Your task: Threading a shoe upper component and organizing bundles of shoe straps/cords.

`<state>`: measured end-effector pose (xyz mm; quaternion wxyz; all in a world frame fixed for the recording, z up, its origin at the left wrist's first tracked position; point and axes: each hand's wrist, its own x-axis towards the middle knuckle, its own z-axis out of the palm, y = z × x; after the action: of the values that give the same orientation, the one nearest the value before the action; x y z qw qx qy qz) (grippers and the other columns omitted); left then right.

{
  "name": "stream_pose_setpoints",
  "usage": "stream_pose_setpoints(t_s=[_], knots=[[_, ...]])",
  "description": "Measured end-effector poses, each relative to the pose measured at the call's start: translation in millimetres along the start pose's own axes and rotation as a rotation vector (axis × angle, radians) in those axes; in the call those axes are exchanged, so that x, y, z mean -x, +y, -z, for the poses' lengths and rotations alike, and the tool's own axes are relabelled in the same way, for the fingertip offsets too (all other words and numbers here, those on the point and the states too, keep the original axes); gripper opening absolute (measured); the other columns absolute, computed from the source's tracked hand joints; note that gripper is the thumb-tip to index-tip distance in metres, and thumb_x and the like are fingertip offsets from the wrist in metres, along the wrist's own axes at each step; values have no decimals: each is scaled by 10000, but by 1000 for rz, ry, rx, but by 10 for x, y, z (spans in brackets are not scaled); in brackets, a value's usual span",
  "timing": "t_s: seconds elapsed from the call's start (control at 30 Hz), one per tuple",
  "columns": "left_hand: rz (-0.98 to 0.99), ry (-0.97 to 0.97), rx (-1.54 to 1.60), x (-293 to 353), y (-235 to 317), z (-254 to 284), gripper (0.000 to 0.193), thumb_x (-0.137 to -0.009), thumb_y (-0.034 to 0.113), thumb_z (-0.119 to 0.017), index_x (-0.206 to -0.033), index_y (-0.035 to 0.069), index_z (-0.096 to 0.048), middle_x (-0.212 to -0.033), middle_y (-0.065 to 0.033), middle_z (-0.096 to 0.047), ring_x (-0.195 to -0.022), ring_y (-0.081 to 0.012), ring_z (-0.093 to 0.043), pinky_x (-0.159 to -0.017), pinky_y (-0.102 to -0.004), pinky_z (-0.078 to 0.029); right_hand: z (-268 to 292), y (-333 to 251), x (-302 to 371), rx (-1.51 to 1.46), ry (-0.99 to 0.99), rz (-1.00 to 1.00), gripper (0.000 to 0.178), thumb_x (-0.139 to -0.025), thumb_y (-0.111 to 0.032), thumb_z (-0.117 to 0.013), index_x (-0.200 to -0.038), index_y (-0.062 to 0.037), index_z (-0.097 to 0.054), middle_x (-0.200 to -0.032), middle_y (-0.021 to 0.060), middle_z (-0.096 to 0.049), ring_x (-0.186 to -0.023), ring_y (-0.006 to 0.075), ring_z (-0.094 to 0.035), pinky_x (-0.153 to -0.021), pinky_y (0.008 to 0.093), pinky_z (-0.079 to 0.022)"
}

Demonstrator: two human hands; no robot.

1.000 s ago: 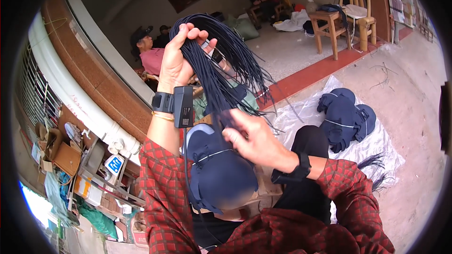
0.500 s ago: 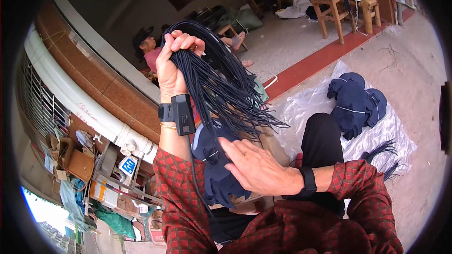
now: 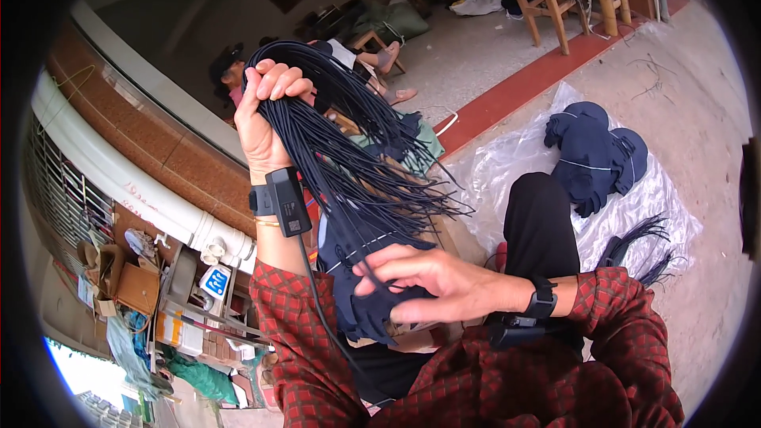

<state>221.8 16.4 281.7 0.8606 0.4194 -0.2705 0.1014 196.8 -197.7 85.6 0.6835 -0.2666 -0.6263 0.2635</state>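
Note:
My left hand (image 3: 269, 115), raised, is closed around a thick bundle of long dark navy cords (image 3: 349, 150). The cords bend over the top of the fist, and their loose ends fan out to the right. Below them lies a stack of navy fabric pieces (image 3: 341, 289) in front of me, with a thin pale line across it. My right hand (image 3: 452, 281) is over this stack, fingers apart and bent. A blurred dark strand runs down from the bundle to its fingertips; whether the fingers touch it is unclear.
On the right, a clear plastic sheet (image 3: 507, 182) carries tied navy fabric bundles (image 3: 590, 162) and more dark cords (image 3: 638, 246). A wooden stool (image 3: 547, 4) stands beyond. On the left are a white pipe (image 3: 135, 174) and a cluttered shelf. Other people sit farther back.
My left hand has moved slightly left and down with the cords. My right hand has gone from flat to bent fingers and shifted a little to the right.

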Motion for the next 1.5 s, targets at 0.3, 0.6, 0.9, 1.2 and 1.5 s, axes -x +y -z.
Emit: stream_pose_setpoints(t_s=[0.3,0.6,0.9,1.2,1.5], knots=[[-140,389,-781,-41,26,-87,162,-990,244,-557,-912,103,-537,-783,26,-534,-819,-140,-547,-724,-274,-458,1059,-54,13,-494,383,-219,266,-978,-263,-579,-1106,-35,-631,-863,-7,-572,-745,70,-552,-598,199,-414],[102,267,-570,40,81,117,177,-1025,223,-481,-931,75,-507,-638,68,-329,-508,-41,-310,-506,-198,-331,1282,-3,98,-556,473,-134,231,-973,-295,-578,-1013,-69,-607,-807,-2,-588,-901,171,-645,-812,325,-508],[429,313,-958,489,-594,43,234,-999,286,-525,-951,57,-517,-1054,-229,-668,-450,-59,-428,-402,-201,-352,1087,-236,-379,111,365,-336,248,-983,-271,-562,-963,-38,-645,-642,-49,-488,-518,37,-438,-477,201,-378],[618,362,-896,694,-639,-19,160,-997,191,-539,-923,50,-546,-608,63,-387,-465,-33,-335,-403,-209,-315,1370,-322,-358,186,325,-387,304,-943,-353,-619,-1016,-59,-633,-762,-90,-547,-624,1,-437,-563,179,-371],[713,323,-1014,693,-671,-2,136,-961,160,-596,-970,42,-529,-665,40,-434,-497,-21,-347,-399,-198,-283,574,-314,336,-457,698,170,183,-965,-181,-570,-1119,-97,-520,-565,-109,-248,-468,22,-258,-598,240,-354]])
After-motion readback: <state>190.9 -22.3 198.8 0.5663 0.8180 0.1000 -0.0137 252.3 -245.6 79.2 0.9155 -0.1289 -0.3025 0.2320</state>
